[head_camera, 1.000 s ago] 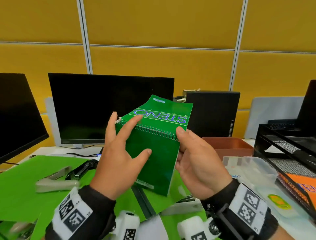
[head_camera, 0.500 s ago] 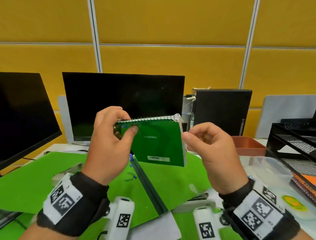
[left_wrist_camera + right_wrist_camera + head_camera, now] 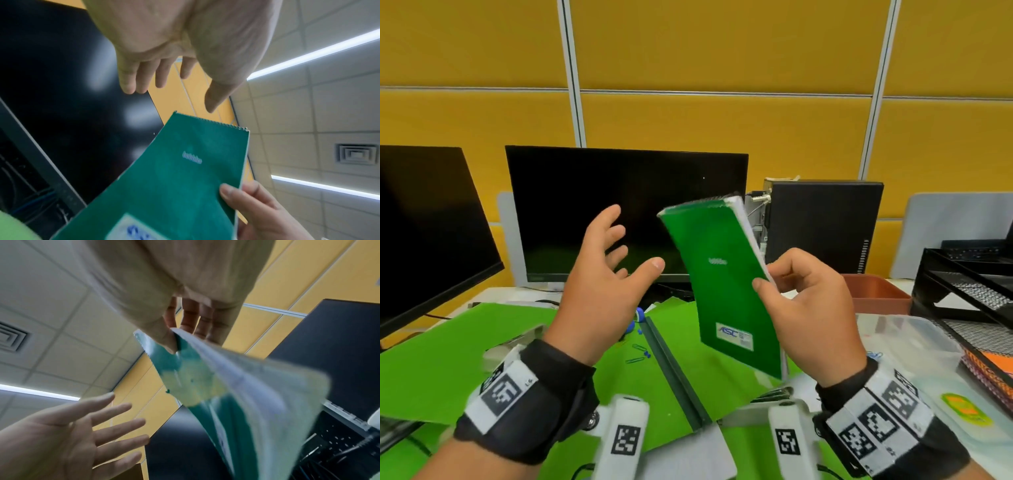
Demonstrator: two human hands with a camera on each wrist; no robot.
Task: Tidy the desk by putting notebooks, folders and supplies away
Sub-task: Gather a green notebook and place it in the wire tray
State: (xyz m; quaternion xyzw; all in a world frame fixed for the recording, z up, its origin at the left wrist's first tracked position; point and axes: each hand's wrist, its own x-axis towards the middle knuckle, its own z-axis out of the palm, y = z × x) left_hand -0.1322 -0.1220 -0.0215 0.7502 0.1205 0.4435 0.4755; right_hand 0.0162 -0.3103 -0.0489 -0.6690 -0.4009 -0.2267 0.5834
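The notebook (image 3: 722, 284), green and spiral-bound at its top edge, is held in the air above the desk, tilted, back cover toward the head camera, in front of the monitor (image 3: 626, 212). The right hand (image 3: 808, 308) pinches its right edge, thumb on the cover and fingers behind. The left hand (image 3: 609, 274) is spread just beside the notebook, touching nothing. Judged step: one notebook is lifted and on its way to storage. The mesh rack (image 3: 969, 294) at the right, with an orange notebook (image 3: 993, 366) on its lower shelf, looks the likely place. The next move calls for swinging the notebook right, levelling it and sliding it onto a shelf; a one-edge pinch may let it droop. Green folders (image 3: 448, 349) and paper clips (image 3: 637, 353) lie on the desk.
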